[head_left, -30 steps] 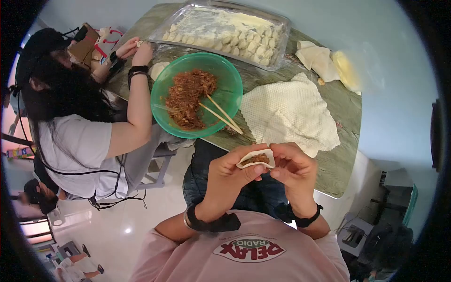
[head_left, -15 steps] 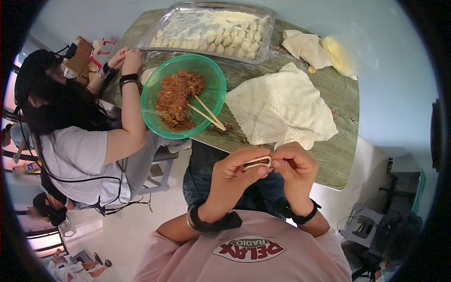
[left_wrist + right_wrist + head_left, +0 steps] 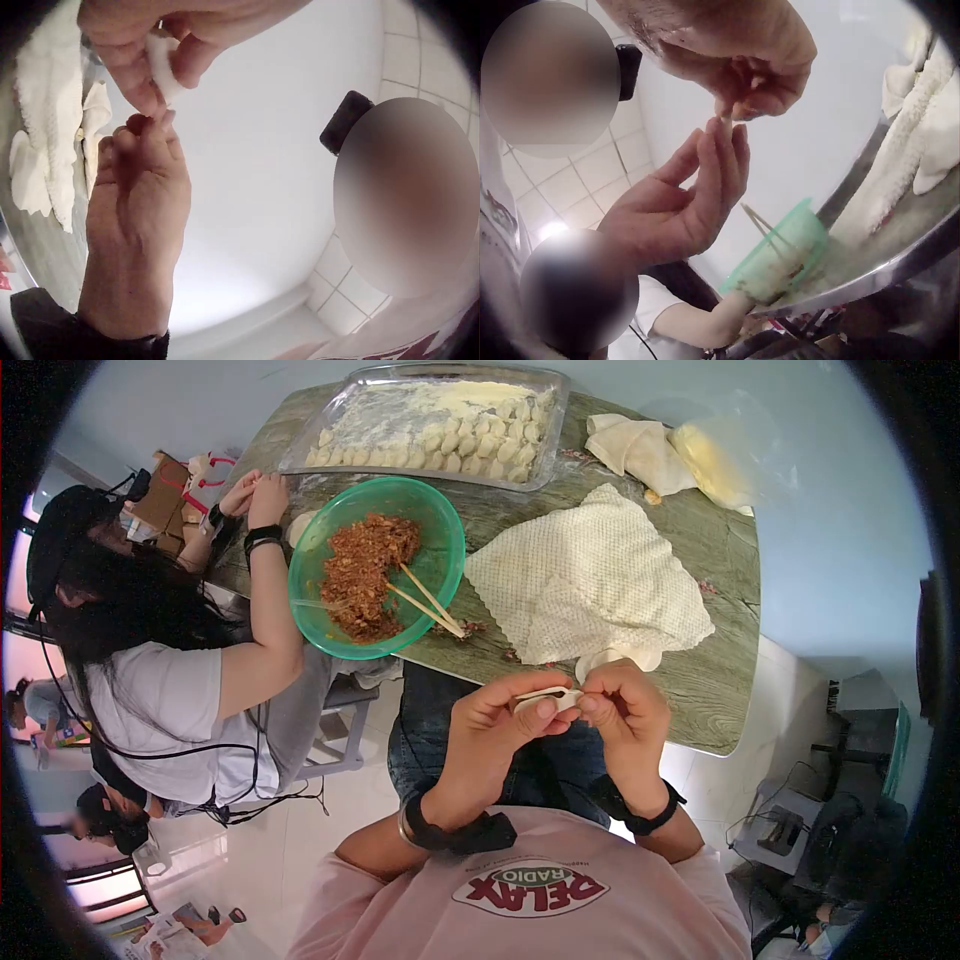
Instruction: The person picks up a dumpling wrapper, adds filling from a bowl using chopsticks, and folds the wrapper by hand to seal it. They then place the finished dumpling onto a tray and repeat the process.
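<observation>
A half-folded dumpling point(image 3: 562, 699) is held up over my lap, its pale wrapper drawn together with a narrow dark gap along the top. My left hand point(image 3: 490, 722) grips its left part between thumb and fingers. The thumb and forefinger of my right hand point(image 3: 632, 722) pinch its right end. In the left wrist view the white wrapper point(image 3: 161, 64) shows between the left thumb and fingers, with the right fingertips at its lower end. Most of the dumpling is hidden by fingers in the right wrist view.
A green bowl point(image 3: 453, 575) of brown filling with chopsticks point(image 3: 428, 607) stands at the table's near edge. Behind it lies a metal tray point(image 3: 556, 435) of floured dumplings. A white cloth point(image 3: 600, 585) partly covers pale round wrappers point(image 3: 620, 660). Another person point(image 3: 160, 690) sits left.
The wrapper, spread wide around its filling a second ago, has been folded up and pressed together, with my right fingers pinching its end. The view has shifted, so bowl and tray appear farther left.
</observation>
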`<state>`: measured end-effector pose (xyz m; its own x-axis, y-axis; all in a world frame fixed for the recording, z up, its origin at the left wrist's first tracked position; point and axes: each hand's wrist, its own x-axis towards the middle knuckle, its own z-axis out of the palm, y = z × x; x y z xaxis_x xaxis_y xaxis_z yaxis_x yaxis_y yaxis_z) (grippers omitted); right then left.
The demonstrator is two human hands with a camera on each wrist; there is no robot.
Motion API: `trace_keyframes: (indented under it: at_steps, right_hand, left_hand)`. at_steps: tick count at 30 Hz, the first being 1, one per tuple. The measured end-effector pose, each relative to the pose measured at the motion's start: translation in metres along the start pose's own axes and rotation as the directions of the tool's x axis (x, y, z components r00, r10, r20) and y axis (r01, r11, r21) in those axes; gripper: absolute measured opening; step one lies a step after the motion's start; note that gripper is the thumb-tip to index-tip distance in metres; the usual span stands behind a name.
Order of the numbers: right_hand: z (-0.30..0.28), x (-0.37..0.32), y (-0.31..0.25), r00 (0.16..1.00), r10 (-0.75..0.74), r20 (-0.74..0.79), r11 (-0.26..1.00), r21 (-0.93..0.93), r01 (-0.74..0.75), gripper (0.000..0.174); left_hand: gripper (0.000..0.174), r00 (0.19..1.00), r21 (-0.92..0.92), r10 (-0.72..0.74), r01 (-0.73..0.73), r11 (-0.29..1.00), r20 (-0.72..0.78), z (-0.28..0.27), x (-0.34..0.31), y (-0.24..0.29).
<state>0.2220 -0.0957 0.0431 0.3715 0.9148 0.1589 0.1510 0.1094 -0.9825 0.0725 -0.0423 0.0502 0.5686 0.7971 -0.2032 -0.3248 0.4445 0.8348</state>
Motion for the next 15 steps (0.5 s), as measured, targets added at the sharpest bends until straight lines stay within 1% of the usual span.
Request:
trace_keyframes:
  at_steps: [1,2,4,5,7,11,13,15]
  right_hand:
    - [0.000,-0.001,0.002,1.000,-0.028,0.010,0.998,-0.053,0.028,0.010]
    - [0.000,-0.001,0.003,1.000,-0.027,0.009,0.998,-0.052,0.028,0.010]
    - [0.000,0.000,0.004,0.994,-0.111,-0.024,0.991,-0.078,0.109,0.012]
    - [0.001,0.001,0.001,0.994,-0.111,-0.024,0.991,-0.078,0.109,0.012]
    - [0.003,0.004,-0.006,1.000,-0.016,-0.015,0.996,0.090,0.017,0.012]
    - [0.003,0.003,0.001,0.999,0.030,-0.017,0.992,0.124,-0.027,0.013]
    - [-0.004,0.000,0.007,0.993,0.044,0.113,0.995,0.089,-0.054,0.015]
    - [-0.003,0.000,0.009,0.995,0.023,0.092,0.992,0.120,-0.034,0.016]
  left_hand:
    - [0.030,1.000,-0.013,-0.012,0.012,1.000,0.004,0.000,0.000,0.000]
    - [0.030,1.000,-0.027,-0.024,0.024,0.999,0.007,0.001,0.000,0.001]
    - [0.030,1.000,-0.024,-0.015,0.015,1.000,0.008,0.002,0.000,0.002]
    - [0.031,1.000,-0.022,-0.004,0.004,1.000,0.009,0.003,0.000,0.003]
    - [0.032,1.000,-0.021,0.006,-0.006,1.000,0.001,0.002,0.000,0.002]
    - [0.035,1.000,-0.052,0.015,-0.015,0.999,-0.009,-0.002,0.002,0.001]
    - [0.034,1.000,-0.039,0.008,-0.009,0.999,-0.022,-0.001,0.001,0.000]
    - [0.034,0.999,-0.024,0.006,-0.007,1.000,-0.034,0.000,0.001,0.000]
